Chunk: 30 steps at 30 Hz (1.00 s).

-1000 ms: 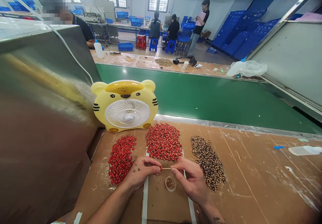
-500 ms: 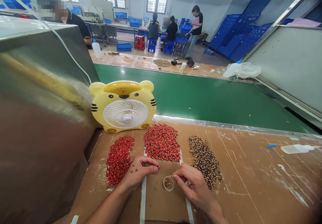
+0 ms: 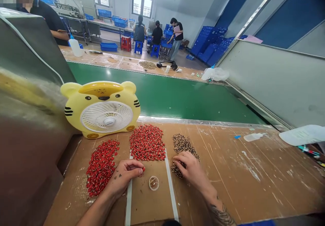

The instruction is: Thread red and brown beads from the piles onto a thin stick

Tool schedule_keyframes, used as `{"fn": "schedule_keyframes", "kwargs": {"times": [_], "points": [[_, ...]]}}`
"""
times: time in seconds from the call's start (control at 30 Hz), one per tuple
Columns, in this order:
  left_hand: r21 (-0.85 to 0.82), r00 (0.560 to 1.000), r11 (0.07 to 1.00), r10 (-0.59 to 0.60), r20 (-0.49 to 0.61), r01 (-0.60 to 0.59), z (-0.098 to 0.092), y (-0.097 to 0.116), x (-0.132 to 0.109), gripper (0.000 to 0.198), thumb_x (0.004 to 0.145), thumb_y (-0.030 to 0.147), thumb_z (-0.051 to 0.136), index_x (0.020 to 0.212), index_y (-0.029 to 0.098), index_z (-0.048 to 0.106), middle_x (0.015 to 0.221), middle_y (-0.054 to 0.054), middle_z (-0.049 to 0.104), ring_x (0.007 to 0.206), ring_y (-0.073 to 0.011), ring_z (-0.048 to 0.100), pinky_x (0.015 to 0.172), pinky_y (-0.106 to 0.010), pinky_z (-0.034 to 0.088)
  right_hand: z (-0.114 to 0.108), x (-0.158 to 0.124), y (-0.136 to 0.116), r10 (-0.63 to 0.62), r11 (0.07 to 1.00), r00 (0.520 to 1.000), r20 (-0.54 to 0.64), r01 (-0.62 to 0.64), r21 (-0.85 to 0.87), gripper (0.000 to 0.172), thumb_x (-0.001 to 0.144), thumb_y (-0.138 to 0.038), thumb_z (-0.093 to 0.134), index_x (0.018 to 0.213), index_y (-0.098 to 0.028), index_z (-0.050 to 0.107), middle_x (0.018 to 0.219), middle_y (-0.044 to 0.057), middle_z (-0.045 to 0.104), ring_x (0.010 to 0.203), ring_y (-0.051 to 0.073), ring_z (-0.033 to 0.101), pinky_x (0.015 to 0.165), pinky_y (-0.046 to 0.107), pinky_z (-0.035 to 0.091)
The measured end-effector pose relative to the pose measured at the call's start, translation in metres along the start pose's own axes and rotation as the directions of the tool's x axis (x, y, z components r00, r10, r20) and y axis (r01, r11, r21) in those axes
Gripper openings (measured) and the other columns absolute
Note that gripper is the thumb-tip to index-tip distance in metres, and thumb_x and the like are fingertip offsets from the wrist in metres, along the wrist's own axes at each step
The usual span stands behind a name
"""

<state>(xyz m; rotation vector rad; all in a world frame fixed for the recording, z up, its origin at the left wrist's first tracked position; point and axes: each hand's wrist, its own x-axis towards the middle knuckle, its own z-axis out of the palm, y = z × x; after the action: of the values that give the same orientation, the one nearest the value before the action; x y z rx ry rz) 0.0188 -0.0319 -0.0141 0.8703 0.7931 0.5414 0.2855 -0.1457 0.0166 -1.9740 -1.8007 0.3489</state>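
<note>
My left hand [image 3: 126, 176] rests low on the brown cardboard work surface [image 3: 228, 172], pinching a small red bead [image 3: 143, 168] at its fingertips. Two heaps of red beads lie close by: one [image 3: 101, 167] to its left, the other [image 3: 147, 142] ahead. My right hand [image 3: 189, 168] lies over a heap of dark speckled beads [image 3: 183, 148], its fingers curled against them. Between my hands stands a small clear cup [image 3: 153, 183] holding a little amber contents. Two white tape strips [image 3: 129, 199] edge the patch around it.
A yellow tiger-shaped fan [image 3: 100, 109] stands behind the red beads. Beyond it runs a green conveyor belt [image 3: 165, 99]. A squeeze bottle [image 3: 254, 137] and a white sheet [image 3: 303, 134] lie at right; a steel panel [image 3: 30, 84] rises at left.
My right hand has moved from beside the cup, rightward and forward onto the speckled beads. The view has swung, shifting the scene left. My left hand stays near the same place.
</note>
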Motion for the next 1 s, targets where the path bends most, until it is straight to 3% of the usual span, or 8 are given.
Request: {"fn": "schedule_keyframes", "kwargs": {"times": [0.23, 0.5, 0.7, 1.0], "points": [[-0.025, 1.000, 1.000, -0.004, 0.021, 0.004, -0.002, -0.002, 0.001, 0.026, 0.059, 0.032, 0.088, 0.075, 0.015, 0.078, 0.068, -0.003, 0.070, 0.064, -0.0129, 0.058, 0.064, -0.022, 0.042, 0.003, 0.012, 0.013, 0.002, 0.977, 0.987, 0.161, 0.033, -0.212, 0.015, 0.087, -0.012, 0.062, 0.085, -0.020, 0.074, 0.085, 0.005, 0.068, 0.088, 0.023, 0.058, 0.079, 0.034, 0.046], [-0.017, 0.999, 1.000, 0.010, 0.034, -0.010, -0.001, -0.002, 0.002, 0.024, 0.060, 0.030, 0.087, 0.075, 0.014, 0.077, 0.068, -0.002, 0.070, 0.063, -0.0121, 0.057, 0.063, -0.022, 0.041, 0.003, 0.020, 0.012, -0.035, 0.968, 0.980, 0.194, 0.081, -0.236, 0.017, 0.084, -0.007, 0.061, 0.082, -0.020, 0.071, 0.083, 0.005, 0.067, 0.086, 0.023, 0.056, 0.077, 0.034, 0.044], [-0.035, 0.999, 0.999, 0.006, 0.035, -0.005, -0.002, -0.003, 0.003, 0.024, 0.060, 0.029, 0.087, 0.075, 0.014, 0.077, 0.067, -0.002, 0.070, 0.061, -0.0109, 0.056, 0.061, -0.021, 0.040, 0.004, 0.024, 0.011, -0.099, 0.966, 0.963, 0.252, 0.154, -0.209, 0.019, 0.089, -0.009, 0.059, 0.083, -0.021, 0.073, 0.082, 0.005, 0.067, 0.086, 0.022, 0.057, 0.077, 0.032, 0.044], [-0.048, 0.999, 0.999, 0.002, 0.037, 0.000, -0.002, -0.003, 0.002, 0.024, 0.061, 0.030, 0.087, 0.075, 0.014, 0.076, 0.066, -0.002, 0.070, 0.061, -0.0109, 0.056, 0.061, -0.021, 0.040, 0.015, 0.026, 0.007, -0.058, 0.975, 0.982, 0.180, 0.095, -0.202, 0.020, 0.078, -0.001, 0.053, 0.070, -0.018, 0.062, 0.076, 0.005, 0.062, 0.079, 0.023, 0.056, 0.073, 0.032, 0.043]]}}
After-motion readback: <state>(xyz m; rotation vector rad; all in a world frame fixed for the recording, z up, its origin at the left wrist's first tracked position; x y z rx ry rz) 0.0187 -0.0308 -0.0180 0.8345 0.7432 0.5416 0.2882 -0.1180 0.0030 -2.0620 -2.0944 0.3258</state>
